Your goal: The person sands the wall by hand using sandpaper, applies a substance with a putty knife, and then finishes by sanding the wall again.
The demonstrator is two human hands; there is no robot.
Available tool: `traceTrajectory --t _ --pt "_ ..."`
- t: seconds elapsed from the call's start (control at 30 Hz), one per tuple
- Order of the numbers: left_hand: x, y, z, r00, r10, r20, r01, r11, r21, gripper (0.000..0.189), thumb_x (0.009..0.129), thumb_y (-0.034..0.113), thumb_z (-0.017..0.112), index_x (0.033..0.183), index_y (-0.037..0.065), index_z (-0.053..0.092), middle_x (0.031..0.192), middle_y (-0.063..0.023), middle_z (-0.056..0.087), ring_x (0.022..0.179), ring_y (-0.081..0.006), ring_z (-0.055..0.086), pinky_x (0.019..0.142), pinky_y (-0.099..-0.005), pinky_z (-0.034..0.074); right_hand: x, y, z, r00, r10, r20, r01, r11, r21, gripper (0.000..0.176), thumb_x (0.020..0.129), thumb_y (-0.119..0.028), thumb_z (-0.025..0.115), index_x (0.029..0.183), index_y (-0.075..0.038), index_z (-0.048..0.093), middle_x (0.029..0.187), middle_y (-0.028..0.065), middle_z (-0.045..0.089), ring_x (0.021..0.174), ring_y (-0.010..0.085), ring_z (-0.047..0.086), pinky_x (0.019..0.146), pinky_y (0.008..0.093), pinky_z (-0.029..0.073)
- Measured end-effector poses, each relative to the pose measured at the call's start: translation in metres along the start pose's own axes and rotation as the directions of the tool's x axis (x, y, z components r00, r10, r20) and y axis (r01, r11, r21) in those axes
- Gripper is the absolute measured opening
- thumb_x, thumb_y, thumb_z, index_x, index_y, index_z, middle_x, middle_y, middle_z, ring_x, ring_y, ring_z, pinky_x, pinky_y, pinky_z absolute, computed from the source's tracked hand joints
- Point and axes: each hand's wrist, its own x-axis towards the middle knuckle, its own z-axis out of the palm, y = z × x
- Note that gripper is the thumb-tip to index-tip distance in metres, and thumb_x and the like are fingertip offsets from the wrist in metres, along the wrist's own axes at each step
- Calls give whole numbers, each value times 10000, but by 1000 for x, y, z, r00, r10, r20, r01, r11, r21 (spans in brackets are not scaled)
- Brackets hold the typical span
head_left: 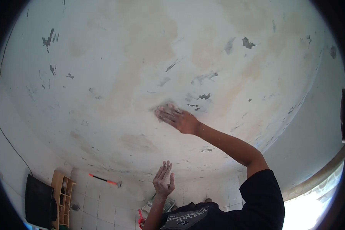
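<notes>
My right hand (178, 118) presses against a patchy white wall (138, 84), its fingers close together and coated with pale dust. A greyish edge shows around the fingertips, but whatever lies under the palm is hidden. Grey chipped spots (204, 96) in the paint are just above and to the right of this hand. Lower down, my left hand (164, 180) is raised with its palm dusted white, holding nothing; its thumb stands apart from the fingers.
On the tiled floor (103, 207) lies a scraper with an orange-and-black handle (105, 179). A plastic bag (166, 204) and a red-handled item (140, 218) are near my body. At left stand a black screen (39, 201) and a wooden shelf (64, 197). A bright curtained window (314, 203) is at right.
</notes>
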Motion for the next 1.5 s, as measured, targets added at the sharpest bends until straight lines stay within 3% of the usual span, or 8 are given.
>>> traceTrajectory --t 0.27,0.4,0.67,0.73,0.87,1.0,1.23,1.5 --pt "-20 -14 -13 999 -41 6 41 998 47 412 931 86 618 1319 -39 678 1393 -226 652 1332 -384 607 1078 -452 514 53 114 -137 824 308 -476 -438 879 -190 830 813 57 528 1607 -143 391 1681 82 351 1532 321 368 1234 488 368" --pt "-14 -7 -15 997 -71 -25 71 997 21 406 930 80 617 1314 -33 684 1387 -230 654 1334 -386 606 1074 -452 517 5 22 -2 975 220 20 -213 960 -181 809 885 -44 507 1657 -132 280 1710 113 290 1552 325 337 1181 464 417" --pt "23 3 -16 995 94 -46 -95 995 -22 444 915 64 616 1342 -49 660 1357 -256 665 1295 -416 629 1037 -442 544 30 128 -144 784 322 -530 -476 861 -181 783 810 79 559 1565 -86 431 1670 74 374 1524 302 380 1226 449 378" --pt "49 5 -14 988 143 -55 -144 989 -27 450 916 63 615 1348 -59 650 1357 -264 661 1293 -417 629 1033 -438 547 22 103 -49 822 487 -296 -570 696 -437 795 864 37 529 1622 -92 328 1698 111 310 1554 310 331 1195 441 409" --pt "120 22 -20 951 282 -129 -287 958 -22 469 934 67 594 1379 -80 614 1355 -285 653 1285 -434 631 1044 -451 538 -57 -26 40 911 54 409 -191 934 302 723 937 -113 531 1633 -129 335 1727 106 245 1585 327 261 1166 429 429" --pt "192 40 -32 864 460 -204 -445 888 116 511 953 107 579 1424 -91 568 1417 -296 606 1351 -460 566 1133 -518 444 -130 -111 25 952 291 96 -305 872 383 782 788 18 622 1544 -124 481 1682 85 346 1577 256 273 1301 492 254" --pt "319 80 7 875 477 -83 -420 833 360 766 1025 325 537 1580 -132 272 1647 -350 256 1555 -492 215 1269 -581 137 -179 -178 -51 287 953 94 -705 144 694 331 1022 42 521 1313 3 673 1348 183 689 1367 348 584 1173 451 407" --pt "323 88 73 809 588 19 -526 707 472 789 1061 447 447 1585 -119 279 1660 -318 262 1564 -469 210 1266 -607 127 -258 -179 -98 5 997 71 -818 -37 574 246 1051 -6 528 1211 72 698 1188 243 738 1198 310 700 1036 393 519"
